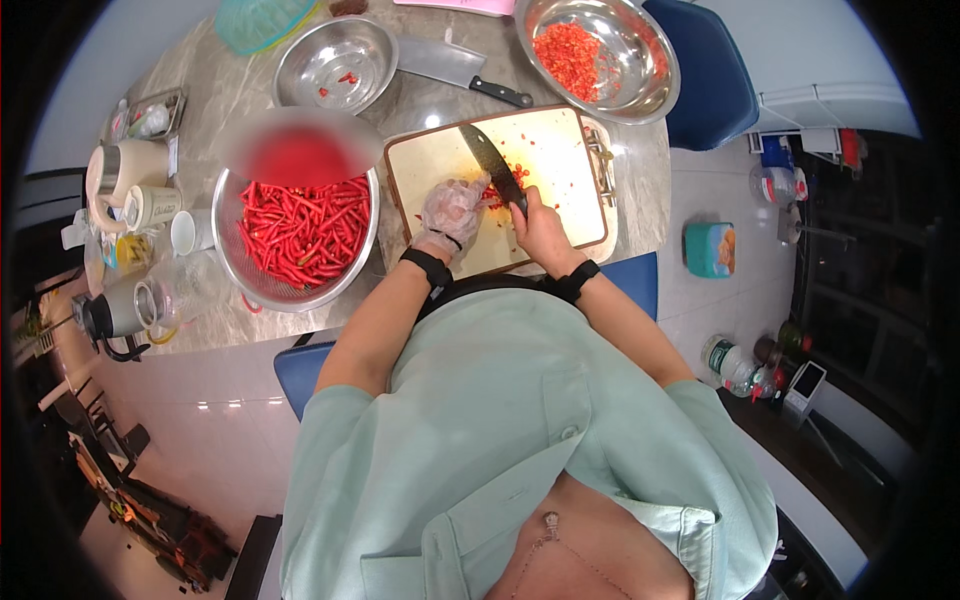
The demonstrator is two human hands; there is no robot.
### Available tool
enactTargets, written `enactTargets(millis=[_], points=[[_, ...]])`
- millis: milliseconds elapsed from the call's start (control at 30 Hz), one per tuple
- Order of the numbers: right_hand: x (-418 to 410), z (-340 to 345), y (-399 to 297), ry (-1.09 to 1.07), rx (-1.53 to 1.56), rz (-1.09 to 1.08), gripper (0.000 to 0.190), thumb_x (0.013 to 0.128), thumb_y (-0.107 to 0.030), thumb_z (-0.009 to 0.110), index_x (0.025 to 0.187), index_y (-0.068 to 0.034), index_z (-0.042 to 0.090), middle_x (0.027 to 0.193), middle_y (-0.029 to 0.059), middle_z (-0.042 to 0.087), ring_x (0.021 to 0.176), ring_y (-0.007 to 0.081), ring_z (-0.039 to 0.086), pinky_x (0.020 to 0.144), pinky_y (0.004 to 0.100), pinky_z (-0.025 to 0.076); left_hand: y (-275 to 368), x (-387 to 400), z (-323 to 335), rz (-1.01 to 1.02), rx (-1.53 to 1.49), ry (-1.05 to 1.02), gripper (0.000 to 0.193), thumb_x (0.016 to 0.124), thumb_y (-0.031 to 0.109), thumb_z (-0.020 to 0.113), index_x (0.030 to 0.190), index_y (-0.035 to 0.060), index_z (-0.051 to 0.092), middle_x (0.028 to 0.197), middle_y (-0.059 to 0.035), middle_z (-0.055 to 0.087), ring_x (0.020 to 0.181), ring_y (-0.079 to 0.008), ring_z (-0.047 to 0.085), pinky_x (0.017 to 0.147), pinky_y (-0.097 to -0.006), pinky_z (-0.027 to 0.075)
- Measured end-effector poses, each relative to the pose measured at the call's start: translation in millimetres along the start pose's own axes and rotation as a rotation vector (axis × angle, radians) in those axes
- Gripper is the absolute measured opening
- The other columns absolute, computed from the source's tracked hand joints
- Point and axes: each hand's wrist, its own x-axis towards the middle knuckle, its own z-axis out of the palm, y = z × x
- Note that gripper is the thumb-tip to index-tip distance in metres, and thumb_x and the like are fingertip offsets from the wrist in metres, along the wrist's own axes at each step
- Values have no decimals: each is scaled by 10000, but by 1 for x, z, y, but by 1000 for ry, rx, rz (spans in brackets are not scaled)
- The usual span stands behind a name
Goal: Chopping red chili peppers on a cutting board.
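My right hand [541,231] grips the black handle of a kitchen knife [491,161], whose dark blade slants away over the cutting board [559,161]. My left hand [452,208], in a clear plastic glove, is curled on the board just left of the blade. Red chilli peppers [491,195] show at its fingertips, against the knife; the rest of what it holds is hidden by the glove. Chopped red chilli [519,174] lies beside the blade, and small bits are scattered over the board. Left of the board, a metal colander [225,247] holds many whole red chillies [300,232].
Beyond the board lie a cleaver [442,60], a steel bowl [289,67] with few chilli pieces, and a larger steel basin [645,67] holding chopped chilli. A glass jug [187,289], a paper cup [187,231] and a thermal jug [116,304] stand at the left. A blurred patch covers the colander's far side.
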Motion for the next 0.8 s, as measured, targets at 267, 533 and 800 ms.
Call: enactTargets(millis=[267,533,800], points=[[-5,-12,3,37,97,21,230,883,-148,546,986,11,416,658,269,572,617,455,572,524,477,446,13,-3,-16,-71,16,-95,350,774,337,628,1006,75,634,791,-134,635,796,-305,597,731,-415,464],[-7,-14,-5,8,105,46,230,887,-165,530,943,16,398,666,280,570,640,462,572,553,498,460,21,4,-18,-101,23,-163,271,800,307,602,938,76,636,759,-130,636,750,-308,606,699,-421,466],[-3,-7,-9,-18,39,52,234,887,-165,529,932,25,400,614,269,554,600,447,569,523,489,452,10,3,7,-8,35,-61,191,784,258,613,822,71,619,699,-147,604,685,-316,594,598,-420,460]])
